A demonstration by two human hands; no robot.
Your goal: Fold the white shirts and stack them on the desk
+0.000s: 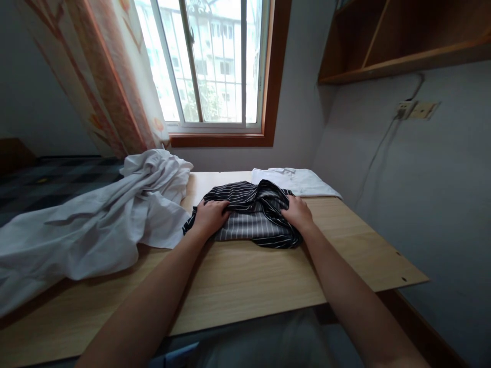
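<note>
A black shirt with white stripes point(238, 197) lies bunched on the wooden board in front of me, its paler inner side point(241, 226) showing along the near part. My left hand point(210, 215) grips its left side, thumb pointing inward and fingers partly hidden in the cloth. At the right side, my right hand point(297, 212) is closed on the fabric near a raised fold. Behind it, close to the right hand, rests a flat folded white garment point(295, 181).
Heaped white cloth point(115, 220) spreads over the left of the board point(245, 291) and onto a dark checked bed point(69, 179). A curtain point(111, 76) hangs beside the window. Right of me are a wall shelf point(383, 66) and a socket point(422, 110) with a cord.
</note>
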